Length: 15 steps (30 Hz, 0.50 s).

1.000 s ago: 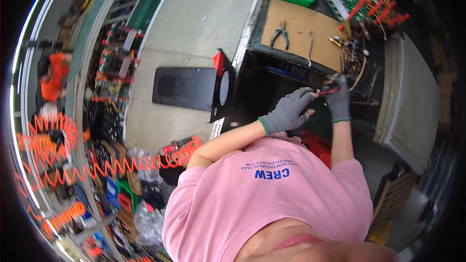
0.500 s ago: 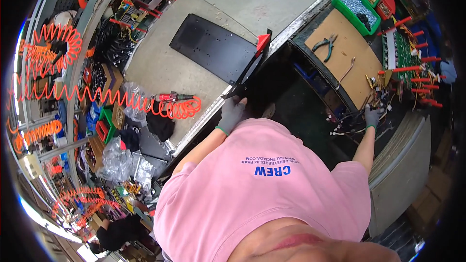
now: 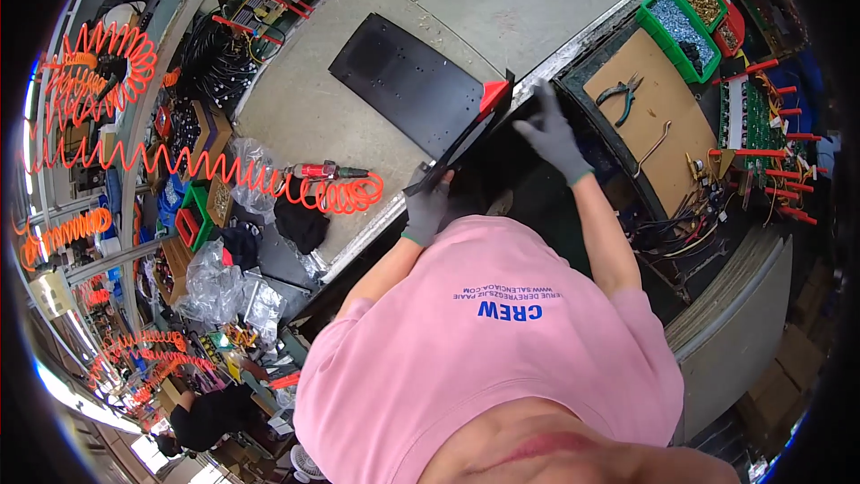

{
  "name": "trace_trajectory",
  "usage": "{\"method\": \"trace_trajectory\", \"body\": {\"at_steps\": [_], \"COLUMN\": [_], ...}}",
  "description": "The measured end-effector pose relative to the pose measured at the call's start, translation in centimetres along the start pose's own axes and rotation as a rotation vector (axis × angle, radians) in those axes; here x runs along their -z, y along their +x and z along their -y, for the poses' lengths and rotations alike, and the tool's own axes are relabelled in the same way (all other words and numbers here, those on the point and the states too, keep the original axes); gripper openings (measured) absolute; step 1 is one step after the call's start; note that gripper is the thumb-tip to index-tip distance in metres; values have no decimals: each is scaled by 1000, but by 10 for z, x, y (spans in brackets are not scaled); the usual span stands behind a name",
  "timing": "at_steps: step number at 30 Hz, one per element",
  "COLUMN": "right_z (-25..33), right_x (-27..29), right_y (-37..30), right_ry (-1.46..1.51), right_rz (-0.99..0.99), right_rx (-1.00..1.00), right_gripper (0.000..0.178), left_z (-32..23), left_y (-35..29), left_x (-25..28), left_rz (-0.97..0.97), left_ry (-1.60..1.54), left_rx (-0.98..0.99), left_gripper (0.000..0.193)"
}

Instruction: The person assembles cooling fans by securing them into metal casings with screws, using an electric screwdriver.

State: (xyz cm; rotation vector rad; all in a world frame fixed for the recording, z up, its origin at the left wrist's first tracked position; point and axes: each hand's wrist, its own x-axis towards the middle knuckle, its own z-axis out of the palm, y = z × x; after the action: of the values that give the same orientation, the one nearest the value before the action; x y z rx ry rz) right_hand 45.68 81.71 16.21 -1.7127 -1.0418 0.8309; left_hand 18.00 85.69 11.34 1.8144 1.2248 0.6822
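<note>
A black sheet-metal panel (image 3: 408, 81) lies on the grey bench, its bent-up edge turned toward me. My left hand (image 3: 428, 211), in a grey glove, grips the panel's near corner; the thumb shows on top and some fingers are hidden. My right hand (image 3: 557, 139), gloved too, hovers beyond the panel's right end. Its fingers are spread and nothing is in them. A red piece (image 3: 493, 99) sits inside the panel's right corner, close to that hand.
On a brown board (image 3: 658, 108) at the right lie pliers (image 3: 618, 99) and a metal hook-ended rod (image 3: 654, 145). Green bins (image 3: 685, 22) of small hardware stand behind. A wire bundle (image 3: 681, 224) lies nearby. A red power driver (image 3: 322, 170) with a coiled orange hose rests at the left.
My right hand has left the wire bundle and swung left and away from me, opening beside the panel's right end. My left hand stays at the panel's near corner.
</note>
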Motion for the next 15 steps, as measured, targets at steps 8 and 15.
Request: {"method": "trace_trajectory", "body": {"at_steps": [8, 15], "right_z": [20, 18], "right_x": [-126, -173], "right_y": [30, 107], "right_ry": [-28, -443], "right_rz": [220, 270], "right_rx": [153, 435], "right_gripper": [65, 64], "left_z": [32, 68], "left_y": [3, 52], "left_x": [96, 176], "left_rz": [-100, -298], "left_ry": [-169, -136], "left_rx": [161, 109], "left_gripper": [17, 8]}}
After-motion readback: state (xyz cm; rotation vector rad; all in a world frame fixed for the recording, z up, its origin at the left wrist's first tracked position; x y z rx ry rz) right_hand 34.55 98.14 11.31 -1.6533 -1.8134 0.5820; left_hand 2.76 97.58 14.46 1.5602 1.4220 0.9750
